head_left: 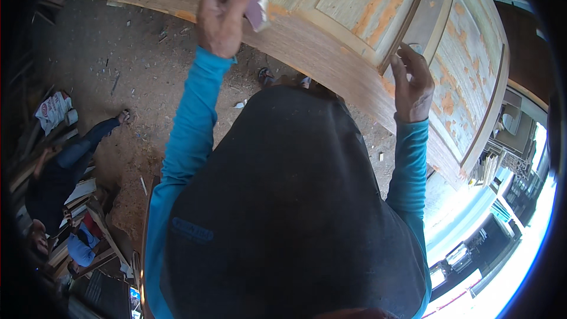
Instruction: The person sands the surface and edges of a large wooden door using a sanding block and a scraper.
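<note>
My left hand [223, 20] is closed on a folded piece of sandpaper [255, 9], mauve on one face with a pale torn edge. It is over the near rail of a large wooden panel door [319, 41], which lies flat across the top of the view. My right hand [413, 80] is above the door farther right, fingers loosely bent and the thumb apart from them. Just beyond its fingertips shows a small greyish piece [416, 48], too small to name. Orange filler patches [378, 0] streak the door's panels.
A dirt floor [136, 59] with wood scraps stretches to the left. Another person [65, 171] in dark clothes is at the lower left beside stacked timber [77, 201], with someone in blue [81, 251] close by. Wood pieces [490, 168] stand at the right, near bright daylight.
</note>
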